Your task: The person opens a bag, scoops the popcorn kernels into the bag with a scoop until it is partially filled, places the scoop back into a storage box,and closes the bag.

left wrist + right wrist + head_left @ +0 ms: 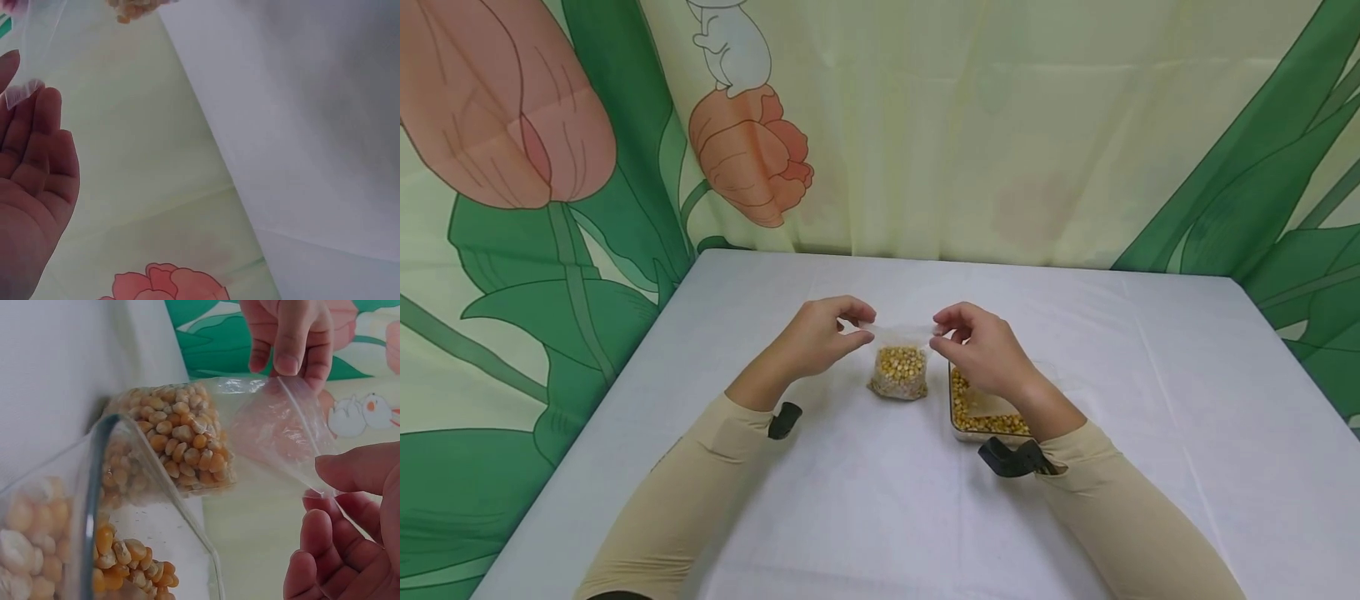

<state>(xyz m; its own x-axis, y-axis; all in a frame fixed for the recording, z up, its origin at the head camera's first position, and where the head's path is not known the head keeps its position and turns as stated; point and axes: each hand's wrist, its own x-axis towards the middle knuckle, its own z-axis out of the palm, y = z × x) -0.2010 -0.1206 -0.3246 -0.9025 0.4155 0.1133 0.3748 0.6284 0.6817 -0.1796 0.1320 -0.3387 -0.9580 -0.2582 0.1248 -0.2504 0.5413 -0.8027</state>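
Note:
A clear plastic zip bag [901,335], its lower part filled with yellow corn kernels [181,434], stands upright on the table between the hands. My left hand [820,337] pinches the top left corner between thumb and fingers. At the opposite top corner, my right hand [981,350] pinches the plastic with thumb and forefinger. The right wrist view shows the bag's upper part stretched flat between both hands, with a seal strip along its top edge. Only the bag's corner and a few kernels show in the left wrist view.
Right of the bag, partly under my right hand, sits a clear rectangular container [992,436] holding more kernels and a beige piece I cannot identify. A white cloth covers the table [850,517]. A curtain printed with flowers [1037,125] hangs behind it.

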